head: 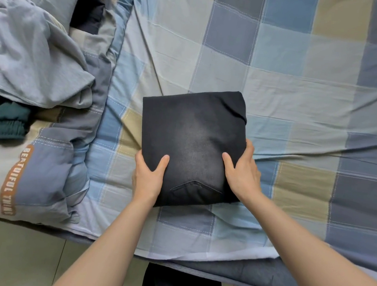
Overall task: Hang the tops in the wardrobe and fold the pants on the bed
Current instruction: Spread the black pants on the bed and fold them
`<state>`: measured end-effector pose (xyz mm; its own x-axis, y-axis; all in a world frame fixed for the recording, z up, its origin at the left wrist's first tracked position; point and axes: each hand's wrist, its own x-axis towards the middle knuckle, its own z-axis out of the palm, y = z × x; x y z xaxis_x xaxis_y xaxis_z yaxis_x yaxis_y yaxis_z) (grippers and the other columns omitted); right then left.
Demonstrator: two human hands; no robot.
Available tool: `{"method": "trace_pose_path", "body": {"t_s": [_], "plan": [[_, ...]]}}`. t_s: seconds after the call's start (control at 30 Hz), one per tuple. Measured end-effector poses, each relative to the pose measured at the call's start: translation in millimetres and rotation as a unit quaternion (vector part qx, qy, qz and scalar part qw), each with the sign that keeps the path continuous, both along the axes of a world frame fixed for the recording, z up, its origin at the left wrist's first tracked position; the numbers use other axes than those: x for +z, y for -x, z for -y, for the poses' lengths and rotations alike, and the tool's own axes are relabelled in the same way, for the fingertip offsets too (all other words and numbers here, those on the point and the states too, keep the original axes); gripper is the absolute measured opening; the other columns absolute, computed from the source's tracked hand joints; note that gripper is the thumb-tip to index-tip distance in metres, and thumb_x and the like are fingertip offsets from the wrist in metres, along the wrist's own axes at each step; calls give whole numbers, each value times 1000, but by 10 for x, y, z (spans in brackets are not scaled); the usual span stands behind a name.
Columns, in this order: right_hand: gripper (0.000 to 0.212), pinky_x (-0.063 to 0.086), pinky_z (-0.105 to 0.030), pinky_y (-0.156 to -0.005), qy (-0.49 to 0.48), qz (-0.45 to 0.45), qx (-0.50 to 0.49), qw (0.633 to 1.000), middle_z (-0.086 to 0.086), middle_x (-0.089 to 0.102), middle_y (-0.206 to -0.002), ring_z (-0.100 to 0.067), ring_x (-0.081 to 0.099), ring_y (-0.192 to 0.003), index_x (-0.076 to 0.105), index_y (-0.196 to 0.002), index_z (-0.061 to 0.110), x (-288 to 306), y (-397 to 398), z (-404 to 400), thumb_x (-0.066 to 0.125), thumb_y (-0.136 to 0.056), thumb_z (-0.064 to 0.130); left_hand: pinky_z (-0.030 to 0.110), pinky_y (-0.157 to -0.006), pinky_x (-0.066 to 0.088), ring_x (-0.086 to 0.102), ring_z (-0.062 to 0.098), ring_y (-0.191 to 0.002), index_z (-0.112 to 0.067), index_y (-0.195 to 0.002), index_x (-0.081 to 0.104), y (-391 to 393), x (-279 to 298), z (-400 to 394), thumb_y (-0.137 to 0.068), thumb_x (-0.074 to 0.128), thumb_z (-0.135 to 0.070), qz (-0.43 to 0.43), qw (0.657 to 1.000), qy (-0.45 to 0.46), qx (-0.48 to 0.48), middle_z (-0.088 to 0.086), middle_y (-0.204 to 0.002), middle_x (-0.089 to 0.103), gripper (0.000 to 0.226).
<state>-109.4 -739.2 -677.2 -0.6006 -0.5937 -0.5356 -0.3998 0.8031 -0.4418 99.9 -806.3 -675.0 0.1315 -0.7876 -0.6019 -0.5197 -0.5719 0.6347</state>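
One pair of dark charcoal denim pants, folded into a thick, roughly square bundle, lies on the bed near its front edge. The cloth is matte and dense, with a faded, paler patch across the middle and a stitched pointed pocket flap at the near edge; the far right corner bulges in a soft rounded fold.

Two bare hands hold the bundle by its near corners. The left hand grasps the near left corner, thumb lying on top of the denim and fingers hidden beneath the edge. The right hand grasps the near right side in the same way, thumb on top, fingers tucked against and under the edge. Each grip is closed on the pants.

The bed is covered by a thin, creased cotton sheet in a check of pale blue, grey-blue, slate and sandy beige squares with fine white stitch lines. At the left, a puffy quilted duvet in matching colours is bunched up, bearing one orange band with white letters. On top of it lies a rumpled light grey-blue garment of soft fabric, and beside that a dark teal garment with a gathered elastic band. A dark navy cloth shows farther back.

Pale floor tiles run below the bed's edge.
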Motion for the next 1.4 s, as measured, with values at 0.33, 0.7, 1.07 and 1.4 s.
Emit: {"method": "trace_pose_path", "body": {"t_s": [0.33,0.7,1.07,1.4], "plan": [[43,44,-38,-84,20,46,-60,997,-8,59,-123,-32,55,-110,37,-136,14,1039,-241,-910,44,-99,36,30,-86,44,59,14,-105,-31,-116,51,-146,1021,-698,-84,71,-41,8,1000,24,-19,-20,-105,59,38],[60,37,-25,-94,134,-51,-120,982,-5,37,-141,-20,44,-122,19,-149,16,3303,-364,-1411,46,-98,32,0,-81,40,55,-14,-106,-48,-131,33,55,3059,-829,-89,65,-36,-76,979,147,-119,-17,-126,59,54],[62,47,-29,-77,184,-262,-197,927,-8,37,-131,-14,47,-94,32,-148,23,4784,-941,-2103,59,-92,21,9,-105,26,36,10,-135,-28,-138,52,13,4395,-949,-89,66,-23,-129,870,306,-364,2,-144,37,51],[55,49,-25,-78,143,-313,-423,838,-5,46,-134,-18,57,-101,41,-143,18,5252,-1884,-3341,60,-92,19,9,-97,29,41,6,-132,-37,-132,57,158,4956,-1804,-87,68,-25,-204,772,251,-548,-8,-142,43,47]]}}
